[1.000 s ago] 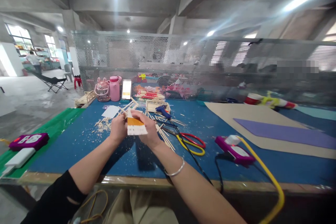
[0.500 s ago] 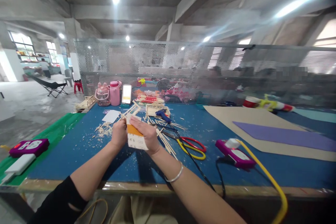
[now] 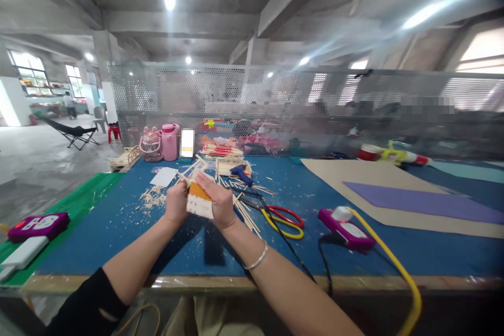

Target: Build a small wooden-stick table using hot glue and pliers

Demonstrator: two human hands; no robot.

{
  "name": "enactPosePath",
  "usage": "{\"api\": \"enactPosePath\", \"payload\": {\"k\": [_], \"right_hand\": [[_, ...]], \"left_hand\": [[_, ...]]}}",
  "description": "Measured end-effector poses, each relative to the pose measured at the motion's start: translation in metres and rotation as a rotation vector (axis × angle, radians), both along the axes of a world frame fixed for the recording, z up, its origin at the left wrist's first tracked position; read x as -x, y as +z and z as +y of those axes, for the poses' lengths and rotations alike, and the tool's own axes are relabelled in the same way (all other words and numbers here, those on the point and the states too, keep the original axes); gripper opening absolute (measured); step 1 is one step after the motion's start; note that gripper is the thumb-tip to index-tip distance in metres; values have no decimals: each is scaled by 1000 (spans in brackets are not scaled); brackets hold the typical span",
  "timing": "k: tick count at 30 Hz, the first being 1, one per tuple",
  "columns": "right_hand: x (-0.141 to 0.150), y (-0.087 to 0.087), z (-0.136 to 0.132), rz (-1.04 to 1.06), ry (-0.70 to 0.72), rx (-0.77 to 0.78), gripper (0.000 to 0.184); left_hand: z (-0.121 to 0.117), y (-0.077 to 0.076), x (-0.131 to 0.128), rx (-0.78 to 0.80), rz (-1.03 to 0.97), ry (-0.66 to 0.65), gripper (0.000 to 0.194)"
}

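My left hand is closed in a fist over the blue table. Pale wooden sticks, seemingly joined into a small frame, stick out just beyond its fingers. Close against it, my right hand grips a white and orange printed card, thumb on top. The card's far end overlaps the sticks, and whether they touch is unclear. Loose thin sticks lie beside my right hand, with a blue glue gun behind them. Red-and-yellow-handled scissors rest to the right.
Wood scraps and a white paper lie at left. Pink bottles and a lit phone stand before a mesh screen. Purple power strips with cords sit on the table; a purple sheet lies at right.
The card in my right hand has tilted and shifted slightly away from me, toward the sticks. My left hand keeps its grip. The whole view has shifted slightly.
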State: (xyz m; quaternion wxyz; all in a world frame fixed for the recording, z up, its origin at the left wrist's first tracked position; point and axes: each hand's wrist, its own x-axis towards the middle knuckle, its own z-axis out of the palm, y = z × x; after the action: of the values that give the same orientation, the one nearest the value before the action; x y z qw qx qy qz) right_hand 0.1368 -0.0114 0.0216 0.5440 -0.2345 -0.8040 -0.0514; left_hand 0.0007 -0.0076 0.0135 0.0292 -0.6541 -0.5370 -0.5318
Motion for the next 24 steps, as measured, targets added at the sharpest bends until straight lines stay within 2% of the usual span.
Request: {"api": "enactPosePath", "payload": {"k": [3,7,11,16,20,24], "right_hand": [[2,-3,2,10,49,15,43],[5,-4,4,84,-9,27,45],[5,-3,1,9,68,-11,45],[-2,-1,2,66,31,-13,43],[-2,-2,5,23,94,-64,44],[0,-5,8,72,-6,-32,41]], "left_hand": [[-1,1,-1,-10,2,-2,14],[-3,1,-2,-26,1,-26,15],[-4,1,-2,-17,-5,-52,18],[-5,0,-6,-1,-22,-55,15],[-6,0,-10,10,-25,-92,15],[-8,1,-11,20,-36,-107,14]]}}
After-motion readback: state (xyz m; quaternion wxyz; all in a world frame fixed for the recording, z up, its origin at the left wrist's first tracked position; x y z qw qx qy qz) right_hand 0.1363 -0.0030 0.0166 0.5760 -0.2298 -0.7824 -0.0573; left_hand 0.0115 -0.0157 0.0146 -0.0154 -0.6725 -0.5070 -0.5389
